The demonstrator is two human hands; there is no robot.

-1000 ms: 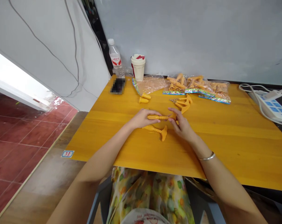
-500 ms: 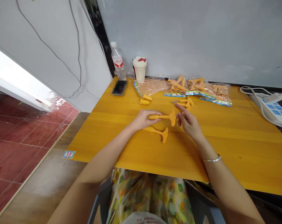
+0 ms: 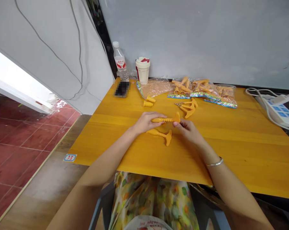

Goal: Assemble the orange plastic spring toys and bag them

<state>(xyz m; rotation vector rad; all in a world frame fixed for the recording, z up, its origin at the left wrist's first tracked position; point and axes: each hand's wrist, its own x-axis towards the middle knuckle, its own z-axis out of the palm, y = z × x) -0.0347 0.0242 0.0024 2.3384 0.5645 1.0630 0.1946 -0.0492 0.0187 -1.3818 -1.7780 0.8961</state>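
Yellow tool [image 3: 167, 119] over wooden table [image 3: 242, 147], pale board [image 3: 197, 38] behind, red floor tiles [image 3: 22, 137]

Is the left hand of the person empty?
No, the left hand holds a yellow T-handled tool by the end away from its handle.

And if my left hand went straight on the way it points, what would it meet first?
Likely your right hand. Your left hand points rightward along the yellow T-handled tool it holds, and your right thumb is at that tool's handle. Depth is unclear from one view.
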